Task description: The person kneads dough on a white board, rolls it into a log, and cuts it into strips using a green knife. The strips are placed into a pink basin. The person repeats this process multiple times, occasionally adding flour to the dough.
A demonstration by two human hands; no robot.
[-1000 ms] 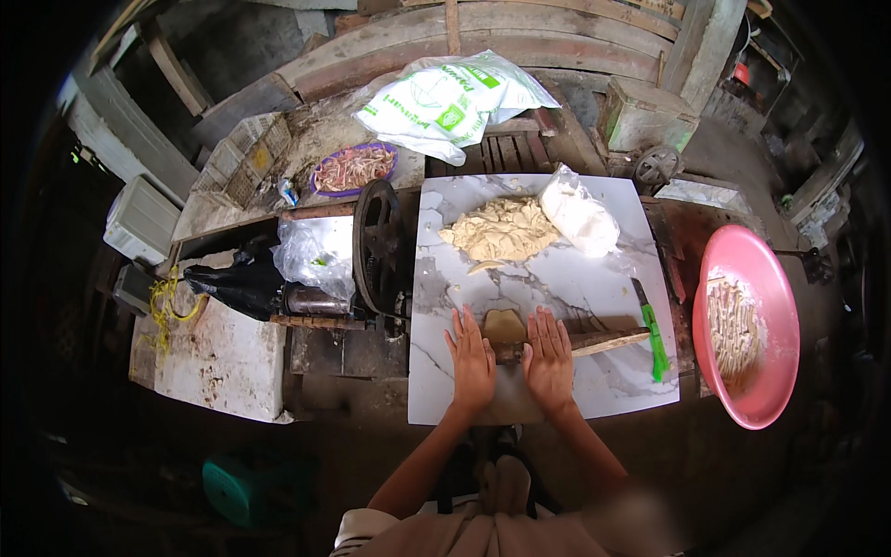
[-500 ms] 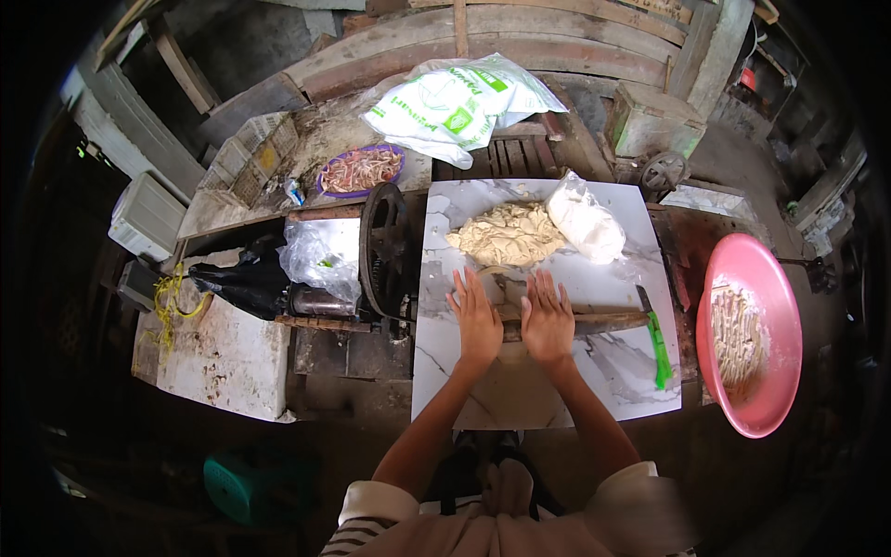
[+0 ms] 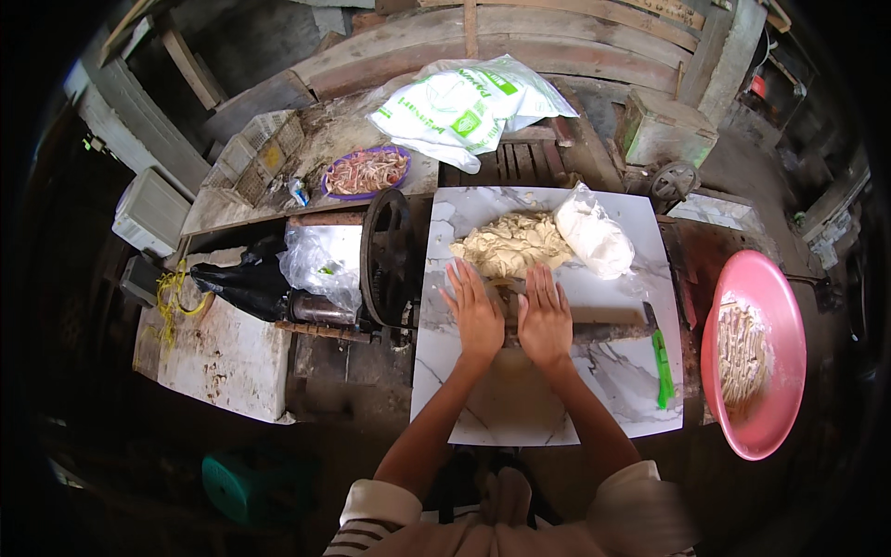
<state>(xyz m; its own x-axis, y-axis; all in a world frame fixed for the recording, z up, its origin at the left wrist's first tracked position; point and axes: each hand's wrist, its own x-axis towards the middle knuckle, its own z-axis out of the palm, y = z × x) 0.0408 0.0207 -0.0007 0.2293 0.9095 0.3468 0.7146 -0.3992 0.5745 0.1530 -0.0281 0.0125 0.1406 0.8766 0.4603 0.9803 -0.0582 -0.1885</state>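
Observation:
Both my hands lie flat side by side on a white marble-patterned board, palms down and fingers stretched forward. My left hand (image 3: 477, 317) and my right hand (image 3: 546, 316) have their fingertips close to the near edge of a lumpy pale-yellow dough mass (image 3: 515, 241). Whatever is under the palms is hidden. A brown strip (image 3: 603, 331) runs rightward from beneath them; I cannot tell if it is a stick or a worn band. At its right end lies a knife with a green handle (image 3: 663, 369). A clear bag of white powder (image 3: 594, 232) leans against the dough.
Right of the marbled board (image 3: 436, 399) stands a pink basin (image 3: 784, 371) holding floured strips. A hand-wheel machine (image 3: 385, 255) is close on the left. Behind are a purple-rimmed plate of shreds (image 3: 367, 173), a white-green plastic sack (image 3: 473, 107) and a crate (image 3: 255, 158).
My hands have slid slightly forward on the board, bringing the fingertips nearer the dough. The whole view has shifted a little, so the board and basin appear lower.

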